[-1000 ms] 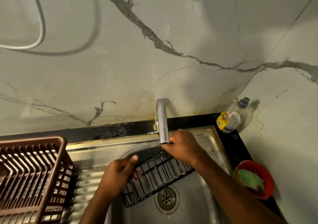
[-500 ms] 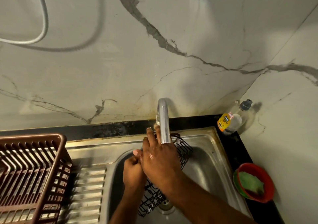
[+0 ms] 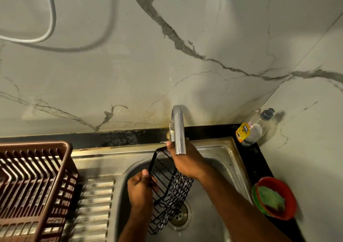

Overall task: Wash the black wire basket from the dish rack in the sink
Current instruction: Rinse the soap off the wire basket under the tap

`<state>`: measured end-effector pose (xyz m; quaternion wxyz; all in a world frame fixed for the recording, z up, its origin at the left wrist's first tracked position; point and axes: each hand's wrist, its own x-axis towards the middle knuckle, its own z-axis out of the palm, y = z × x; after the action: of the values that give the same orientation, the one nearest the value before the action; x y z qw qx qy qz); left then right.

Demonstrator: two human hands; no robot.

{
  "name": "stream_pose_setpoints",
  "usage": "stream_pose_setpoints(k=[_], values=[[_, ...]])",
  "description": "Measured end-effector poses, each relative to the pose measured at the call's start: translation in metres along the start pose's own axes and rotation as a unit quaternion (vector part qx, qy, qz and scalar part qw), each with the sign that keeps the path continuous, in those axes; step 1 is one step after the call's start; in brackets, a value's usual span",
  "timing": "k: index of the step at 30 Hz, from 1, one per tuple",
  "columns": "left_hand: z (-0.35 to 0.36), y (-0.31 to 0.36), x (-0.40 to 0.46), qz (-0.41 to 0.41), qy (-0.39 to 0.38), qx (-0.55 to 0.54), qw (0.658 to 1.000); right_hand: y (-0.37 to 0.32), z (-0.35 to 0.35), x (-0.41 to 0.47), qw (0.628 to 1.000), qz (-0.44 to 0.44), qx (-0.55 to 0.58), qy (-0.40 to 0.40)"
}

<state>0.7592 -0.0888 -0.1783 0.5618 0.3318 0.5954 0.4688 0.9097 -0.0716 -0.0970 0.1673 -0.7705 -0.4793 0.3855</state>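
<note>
Black wire basket [image 3: 168, 184] held on edge inside the sink [image 3: 219, 156], tilted, long axis running from about 11 o'clock at the top rim to 5 o'clock near the drain [image 3: 181, 216]. Left hand [image 3: 141, 190] at the basket's 9 o'clock side, grip curled round the rim wire, thumb up along the frame. Right hand [image 3: 187, 159] at the basket's 1 o'clock corner, directly beneath the tap [image 3: 178, 130]; palm turned down over the upper end of the basket, fingers hidden under the hand, so grip impossible to judge as pinching or merely pressing. Wet gleam on the lower mesh, though no clear stream visible from the spout. Judged step: rinsing and rubbing of the upper end, left hand steadying, right hand nearer the tap and the portion under wash. Brown dish rack [image 3: 35, 186] at 9 o'clock on the bench; soap bottle [image 3: 249, 132] at 2 o'clock; red bowl [image 3: 274, 198] holding a green scrubber at 3 o'clock.
</note>
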Motion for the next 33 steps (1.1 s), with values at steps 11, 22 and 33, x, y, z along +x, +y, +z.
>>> stream_pose_setpoints(k=[11,22,33], values=[[-0.004,-0.024,-0.004,0.029,0.025,0.092,0.995,-0.032,0.024,-0.028,0.994,0.033,-0.098,-0.046],[-0.012,-0.015,0.003,0.034,0.019,-0.069,0.997,0.006,-0.012,0.018,0.988,0.076,-0.117,0.059],[-0.018,-0.021,0.007,0.017,-0.026,-0.077,0.997,-0.009,-0.001,-0.002,0.996,0.044,-0.065,0.047]])
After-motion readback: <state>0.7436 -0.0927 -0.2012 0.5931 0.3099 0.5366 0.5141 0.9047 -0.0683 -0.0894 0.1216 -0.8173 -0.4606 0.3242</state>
